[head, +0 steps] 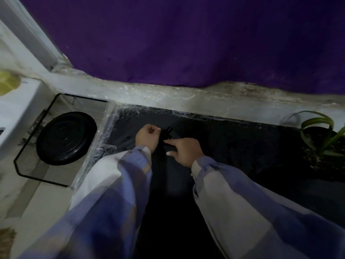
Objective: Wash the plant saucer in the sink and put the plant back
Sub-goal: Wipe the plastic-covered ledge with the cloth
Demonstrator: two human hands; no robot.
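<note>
The black round plant saucer (66,138) lies in a wire mesh tray (29,166) at the left. At the far right edge the green-leaved plant (321,135) stands in a dark pot on the black surface (233,143). Both hands meet at the back middle of that surface, around a small black object (167,132) that is too dark to identify. My left hand (148,137) has its fingers curled, with the fingertips at the object's left side. My right hand (183,151) holds the object's lower part between a stretched forefinger and thumb.
A purple cloth (186,43) hangs behind a rough concrete ledge (168,94). Clear plastic film (104,131) lines the left rim of the black surface. A white unit (16,109) stands at the far left, with a yellowish thing (7,84) on it.
</note>
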